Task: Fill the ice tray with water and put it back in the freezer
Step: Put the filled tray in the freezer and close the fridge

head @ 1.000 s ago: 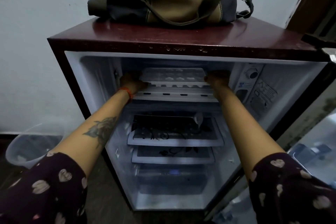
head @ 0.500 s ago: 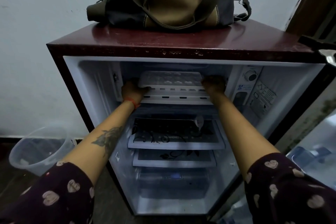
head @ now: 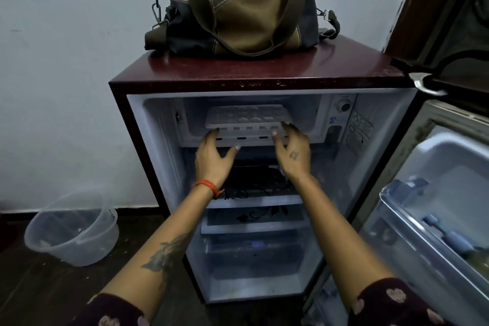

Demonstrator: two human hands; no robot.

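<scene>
Both hands have come back off the ends of the ice tray since the earlier frames, when they gripped it at either side; the view has also pulled away, so more of the fridge and bag shows.

Nearest are two dark sleeves (head: 397,304) with pale heart prints, then bare forearms reaching forward, the left one carrying a tattoo (head: 165,253). An orange thread band (head: 207,186) circles the left wrist. The left hand (head: 213,159) hangs palm down just in front of the freezer compartment, its fingers (head: 211,137) loosely spread and holding nothing; the fingertips lie at the tray's front left edge, and contact cannot be told. The right hand (head: 293,152) is likewise empty, fingers (head: 289,131) spread wide, the tips at or just beside the tray's front right corner.

Beyond the hands the ice tray (head: 247,116) lies flat inside the freezer compartment (head: 304,114) at the top of the fridge (head: 148,119), its long axis running left to right, the long front edge facing the person. Whether the cells hold water cannot be told. Below it are glass shelves (head: 254,222) with a dark leaf pattern. The fridge door (head: 436,219) stands open to the right.

On the floor to the left, against the wall, sits a clear plastic tub (head: 71,230). Farthest, on the maroon top of the fridge, rests a canvas bag (head: 243,8) in olive, tan and grey
</scene>
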